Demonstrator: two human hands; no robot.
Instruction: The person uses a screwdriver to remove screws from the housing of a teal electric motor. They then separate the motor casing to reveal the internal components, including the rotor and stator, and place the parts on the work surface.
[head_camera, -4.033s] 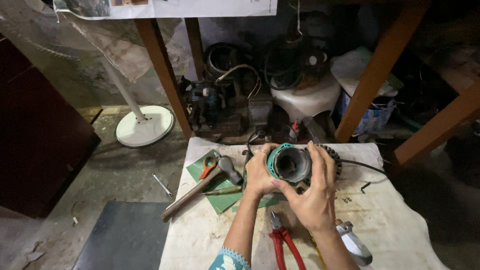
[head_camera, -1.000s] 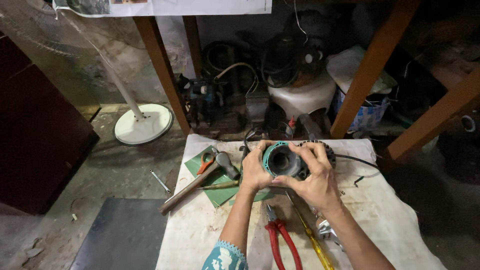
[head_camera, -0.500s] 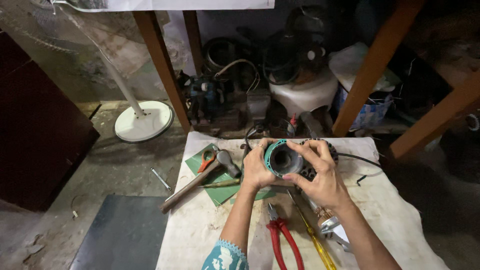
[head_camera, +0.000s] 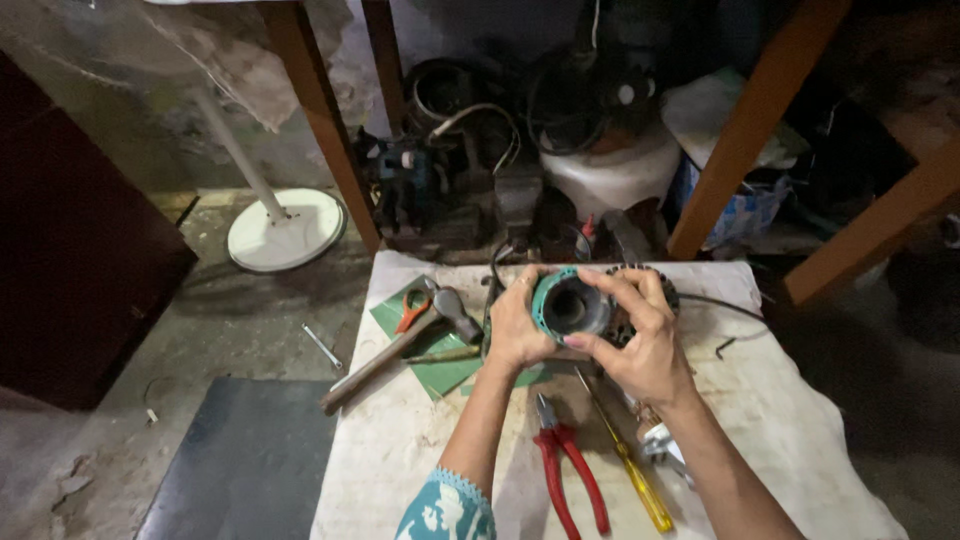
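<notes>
Both hands hold a round motor part with a teal ring and a dark hollow centre, just above the white cloth-covered table. My left hand grips its left side. My right hand wraps over its right side, thumb on the front rim. A black cable runs from the part to the right.
A hammer lies on a green mat at the left, with orange-handled snips. Red pliers and a yellow screwdriver lie near me. A fan base, wooden legs and motor clutter stand behind.
The hands have shifted their hold on the motor part, turning it slightly. The right hand's fingers now reach further over its top. Tools on the table have not moved.
</notes>
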